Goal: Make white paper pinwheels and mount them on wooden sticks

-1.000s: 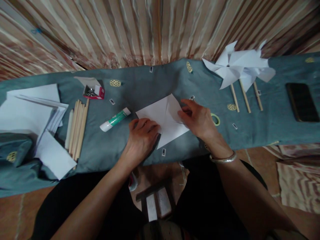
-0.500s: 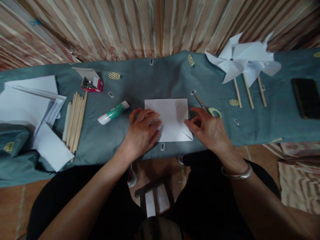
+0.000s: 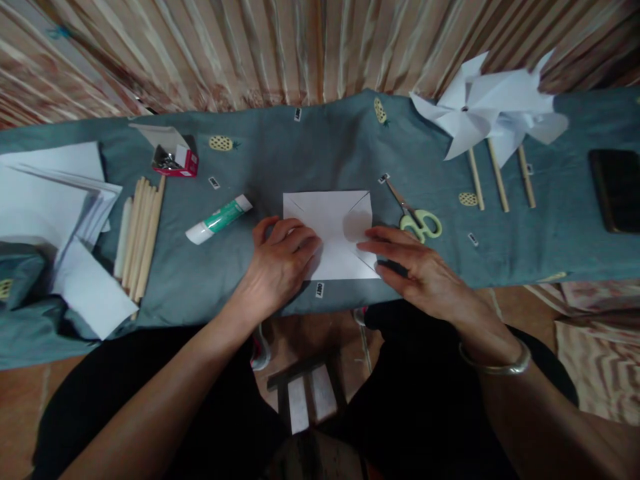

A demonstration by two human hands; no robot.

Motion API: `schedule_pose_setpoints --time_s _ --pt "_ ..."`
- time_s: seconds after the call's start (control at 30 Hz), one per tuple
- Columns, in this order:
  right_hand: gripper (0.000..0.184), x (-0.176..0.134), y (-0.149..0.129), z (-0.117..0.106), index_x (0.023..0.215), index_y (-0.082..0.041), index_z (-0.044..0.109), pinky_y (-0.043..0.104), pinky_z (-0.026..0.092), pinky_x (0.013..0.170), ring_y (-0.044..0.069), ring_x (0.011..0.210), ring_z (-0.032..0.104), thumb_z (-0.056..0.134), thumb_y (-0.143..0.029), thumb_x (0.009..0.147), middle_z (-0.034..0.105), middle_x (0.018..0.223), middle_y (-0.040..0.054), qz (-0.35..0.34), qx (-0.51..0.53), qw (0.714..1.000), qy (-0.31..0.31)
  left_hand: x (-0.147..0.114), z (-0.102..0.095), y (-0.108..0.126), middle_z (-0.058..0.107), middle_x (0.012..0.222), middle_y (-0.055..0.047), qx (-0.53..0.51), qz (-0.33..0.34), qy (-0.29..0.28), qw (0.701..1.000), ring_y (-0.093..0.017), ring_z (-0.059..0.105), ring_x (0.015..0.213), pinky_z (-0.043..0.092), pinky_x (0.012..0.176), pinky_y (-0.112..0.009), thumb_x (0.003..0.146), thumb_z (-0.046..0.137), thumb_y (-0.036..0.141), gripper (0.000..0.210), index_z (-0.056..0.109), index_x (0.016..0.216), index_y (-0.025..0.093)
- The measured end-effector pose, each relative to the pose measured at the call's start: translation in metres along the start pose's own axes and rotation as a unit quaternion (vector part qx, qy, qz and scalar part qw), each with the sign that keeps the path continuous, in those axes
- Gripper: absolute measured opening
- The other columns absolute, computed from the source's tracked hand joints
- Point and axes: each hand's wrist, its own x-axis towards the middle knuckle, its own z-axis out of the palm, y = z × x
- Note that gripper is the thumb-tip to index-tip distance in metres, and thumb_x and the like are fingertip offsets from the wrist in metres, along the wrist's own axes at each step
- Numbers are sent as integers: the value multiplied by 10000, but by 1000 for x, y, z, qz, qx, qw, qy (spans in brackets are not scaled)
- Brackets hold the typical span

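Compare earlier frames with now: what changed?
The white sheet, slanting up to the right a second ago, now lies roughly square to the table's front edge. The right hand, then bunched at its right side, now spreads its fingers over the right edge; the scissors show almost fully. Unchanged: left hand on the sheet, glue stick, pinwheels.
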Motion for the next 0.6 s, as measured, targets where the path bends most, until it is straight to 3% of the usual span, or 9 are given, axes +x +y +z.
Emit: schedule_pose_setpoints --time_s 0.6 --pt "215 9 0 2 1003 -335 773 460 432 1101 240 1272 553 702 -229 830 565 1390 27 41 213 976 3 1 -2 2 714 1091 -34 -19 -15 -26 999 -249 562 1113 341 1048 -496 940 520 193 198 652 1080 240"
